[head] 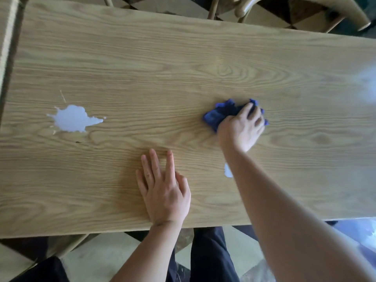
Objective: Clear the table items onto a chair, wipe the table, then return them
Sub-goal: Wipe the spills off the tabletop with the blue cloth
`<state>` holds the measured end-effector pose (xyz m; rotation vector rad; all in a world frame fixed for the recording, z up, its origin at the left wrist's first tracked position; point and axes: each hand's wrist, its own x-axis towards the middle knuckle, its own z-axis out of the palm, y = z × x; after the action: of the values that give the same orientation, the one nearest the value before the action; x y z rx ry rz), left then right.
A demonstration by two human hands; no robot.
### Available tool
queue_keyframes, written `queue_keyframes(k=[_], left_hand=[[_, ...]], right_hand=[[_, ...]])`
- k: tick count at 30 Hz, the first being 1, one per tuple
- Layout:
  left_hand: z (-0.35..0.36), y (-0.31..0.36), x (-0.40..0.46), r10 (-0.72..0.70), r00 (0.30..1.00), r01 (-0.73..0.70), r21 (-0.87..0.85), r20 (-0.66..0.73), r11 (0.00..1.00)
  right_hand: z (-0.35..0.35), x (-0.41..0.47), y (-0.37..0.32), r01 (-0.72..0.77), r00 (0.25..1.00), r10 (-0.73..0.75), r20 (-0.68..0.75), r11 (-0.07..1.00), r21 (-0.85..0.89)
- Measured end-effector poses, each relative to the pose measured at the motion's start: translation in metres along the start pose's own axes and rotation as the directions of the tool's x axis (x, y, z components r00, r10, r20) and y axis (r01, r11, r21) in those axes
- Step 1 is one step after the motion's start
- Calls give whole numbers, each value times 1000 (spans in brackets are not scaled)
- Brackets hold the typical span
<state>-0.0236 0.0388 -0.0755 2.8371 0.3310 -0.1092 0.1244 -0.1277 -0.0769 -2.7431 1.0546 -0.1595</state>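
Beyond the far edge of the long pale oak-grain counter (183,58) stands a light wooden chair with a curved back (317,9). The dark-and-cream checkered tile floor (105,255) shows beneath. Soft daylight glares at the right.

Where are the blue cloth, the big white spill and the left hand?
blue cloth (217,117), head view, bunched part left of the fingers.
white spill (72,119), head view, middle of the puddle.
left hand (164,188), head view, back of the hand.

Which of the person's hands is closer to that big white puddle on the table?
Left. The left hand lies flat on the table, to the right of the white puddle and nearer the person. The right hand grips a blue cloth farther right.
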Motion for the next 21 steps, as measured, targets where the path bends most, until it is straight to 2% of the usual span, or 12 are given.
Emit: queue_keyframes(k=[4, 6, 8, 10, 12, 13, 14, 15, 16, 19, 21], left_hand=[[1, -1, 0, -1, 1000, 1, -9, -6, 1000], [1, -4, 0, -6, 1000, 6, -15, -1, 1000], [2, -4, 0, -3, 1000, 3, -15, -15, 1000], [4, -2, -1, 6, 999, -6, 2, -44, 1000], [6, -1, 0, 7, 997, -7, 9, -73, 1000], [6, -1, -1, 7, 997, -6, 12, -79, 1000], [6, -1, -1, 3, 997, -3, 12, -81, 1000], [7, -1, -1, -3, 997, 4, 11, -83, 1000], [7, 0, -1, -11, 996, 12, 11, -85, 1000], [7, 3, -2, -11, 996, 14, 36, -94, 999], [7, 4, -2, -6, 996, 10, 47, -86, 999]], right_hand=[[2, -65, -25, 232, 969, -236, 71, 971, 62], [-3, -85, -17, 444, 886, -451, 111, 892, 86], [-8, -76, 7, 672, 716, -687, 120, 726, 147], [-12, -46, 35, 856, 465, -877, 119, 479, 191], [-15, -7, 55, 945, 224, -964, 144, 251, 211], [-17, 11, 63, 959, 151, -974, 170, 186, 214], [-18, 28, 71, 965, 132, -972, 193, 171, 201], [-20, 44, 80, 962, 175, -963, 205, 211, 175], [-23, 59, 90, 942, 266, -941, 209, 300, 148], [-33, 88, 130, 740, 645, -743, 175, 666, 99], [-36, 86, 149, 557, 817, -561, 135, 828, 71]])
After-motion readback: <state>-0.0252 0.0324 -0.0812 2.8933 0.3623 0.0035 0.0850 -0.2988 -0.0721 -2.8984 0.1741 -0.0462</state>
